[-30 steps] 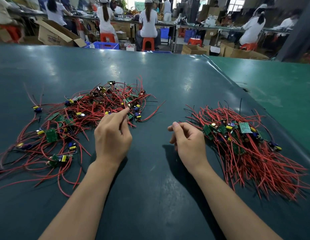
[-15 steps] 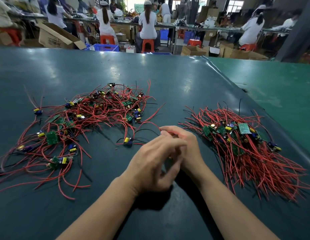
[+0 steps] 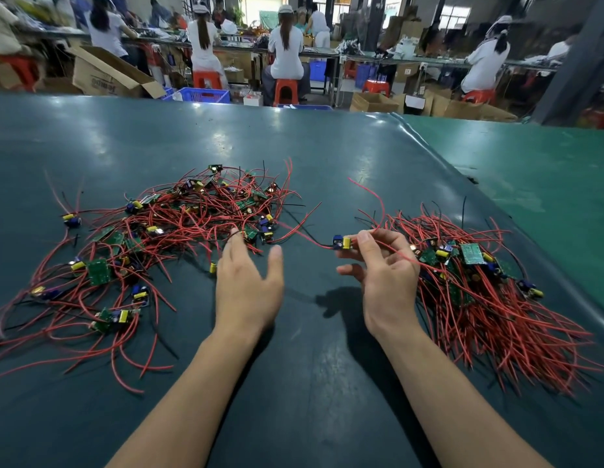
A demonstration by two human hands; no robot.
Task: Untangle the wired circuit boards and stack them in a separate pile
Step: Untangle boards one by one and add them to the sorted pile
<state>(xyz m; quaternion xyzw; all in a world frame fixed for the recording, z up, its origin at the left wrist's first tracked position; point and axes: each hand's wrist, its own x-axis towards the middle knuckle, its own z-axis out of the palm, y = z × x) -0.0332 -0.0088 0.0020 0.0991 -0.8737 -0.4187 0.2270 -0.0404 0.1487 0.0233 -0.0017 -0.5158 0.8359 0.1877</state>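
Observation:
A tangled heap of small green circuit boards with red wires [image 3: 165, 238] spreads over the left of the dark table. A neater pile of the same boards [image 3: 469, 285] lies at the right, wires fanned toward me. My right hand [image 3: 385, 268] pinches one small board with a blue and yellow part [image 3: 341, 242] just left of the right pile; its red wires trail up and left. My left hand [image 3: 246, 282] hovers with straight, spread fingers at the near edge of the tangled heap, holding nothing.
The dark teal table mat [image 3: 293, 383] runs out to a seam with a green mat [image 3: 537, 170] at the right. Beyond the far edge sit people on red stools, cardboard boxes [image 3: 104, 74] and blue crates [image 3: 202, 95].
Both hands were together at the middle half a second ago. Now the right hand has moved toward the right pile with one board, and the left hand has opened and moved back toward the tangled heap.

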